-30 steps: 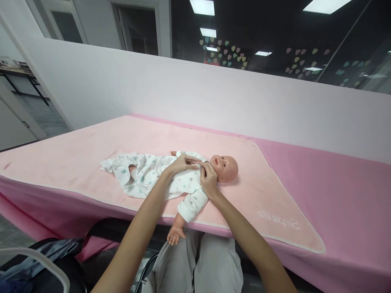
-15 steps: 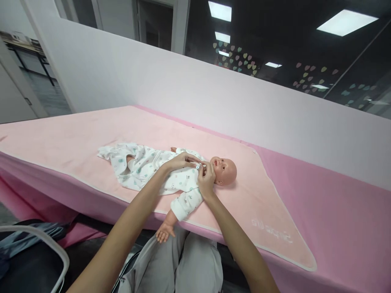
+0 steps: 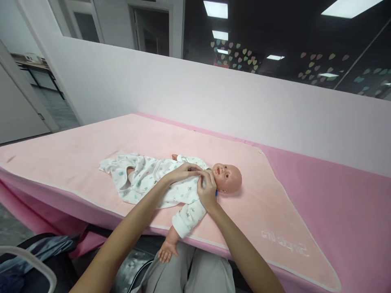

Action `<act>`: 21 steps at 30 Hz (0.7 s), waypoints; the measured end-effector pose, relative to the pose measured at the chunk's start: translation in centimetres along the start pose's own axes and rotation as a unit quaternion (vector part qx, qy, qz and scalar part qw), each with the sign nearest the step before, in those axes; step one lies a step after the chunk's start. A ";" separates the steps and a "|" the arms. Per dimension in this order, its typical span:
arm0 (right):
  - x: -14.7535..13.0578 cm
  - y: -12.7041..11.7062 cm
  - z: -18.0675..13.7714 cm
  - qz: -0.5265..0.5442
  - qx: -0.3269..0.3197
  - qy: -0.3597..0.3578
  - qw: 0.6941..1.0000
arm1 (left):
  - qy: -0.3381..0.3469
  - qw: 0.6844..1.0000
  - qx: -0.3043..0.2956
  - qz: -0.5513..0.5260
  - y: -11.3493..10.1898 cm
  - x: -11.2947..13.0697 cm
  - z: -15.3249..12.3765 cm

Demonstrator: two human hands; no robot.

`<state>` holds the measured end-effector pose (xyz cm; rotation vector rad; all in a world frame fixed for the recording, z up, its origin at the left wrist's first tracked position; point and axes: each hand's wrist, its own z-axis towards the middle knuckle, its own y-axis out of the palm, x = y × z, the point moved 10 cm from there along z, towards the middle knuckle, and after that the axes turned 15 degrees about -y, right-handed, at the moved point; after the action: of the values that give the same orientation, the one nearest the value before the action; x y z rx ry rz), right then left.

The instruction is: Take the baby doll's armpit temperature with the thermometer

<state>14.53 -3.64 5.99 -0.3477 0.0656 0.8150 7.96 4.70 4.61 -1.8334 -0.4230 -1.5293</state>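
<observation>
A baby doll (image 3: 229, 178) lies on its back, its head to the right and its mouth open. It wears a white baby romper (image 3: 185, 188) with small green prints. At the neckline, just below the doll's chin, my left hand (image 3: 184, 172) and my right hand (image 3: 207, 189) meet with fingertips pinched together on the cloth. The exact spot between the fingers is hidden. A bit of blue shows beside my right hand at the doll's neck. One doll arm (image 3: 168, 246) hangs over the near edge towards my lap.
A peach mat (image 3: 259, 215) with white lettering covers much of the pink table (image 3: 345, 195). Behind it rises a white wall (image 3: 214, 106) with dark glass above. At lower left stands a chair with a curved pale bar (image 3: 33, 260) and dark cloth on it.
The view has tilted, so the doll sits slightly lower in the picture. My fingers have drawn closer together at the neckline, and the small white piece seen between them is now hidden.
</observation>
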 end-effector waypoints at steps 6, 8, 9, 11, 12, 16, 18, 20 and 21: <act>-0.2 -0.6 0.2 -0.010 0.009 0.008 1.000 | -0.030 0.997 -0.016 -0.065 -0.1 -1.1 0.5; -0.4 -0.7 0.2 -0.015 0.008 0.004 1.000 | -0.031 0.996 -0.028 -0.073 0.1 -1.3 0.8; -0.4 -0.7 0.1 -0.018 0.008 0.000 1.000 | -0.030 0.997 -0.031 -0.071 0.1 -1.3 0.9; -0.1 -0.5 0.0 -0.022 0.009 -0.003 1.000 | -0.024 0.998 -0.027 -0.055 0.1 -1.2 1.2; 0.1 -0.4 -0.1 -0.024 0.009 -0.003 1.000 | -0.021 0.999 -0.022 -0.041 0.0 -1.1 1.3; 0.1 -0.5 0.7 -0.023 0.014 0.004 1.000 | -0.005 0.998 0.059 0.033 -1.2 0.0 -0.6; -0.8 -1.8 1.2 -0.020 0.009 0.039 0.999 | 0.002 0.987 0.151 0.056 -2.5 0.8 -3.9; -2.2 -3.9 0.8 -0.015 -0.001 0.091 0.996 | 0.028 0.962 0.266 0.057 -3.5 1.9 -8.6; -3.2 -5.2 0.5 -0.013 -0.001 0.094 0.995 | 0.044 0.944 0.322 0.064 -3.6 2.3 -10.9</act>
<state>16.03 -9.01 8.49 -0.4263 0.2351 0.7548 -1.64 -0.66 8.55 -1.2490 -0.6573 -1.1883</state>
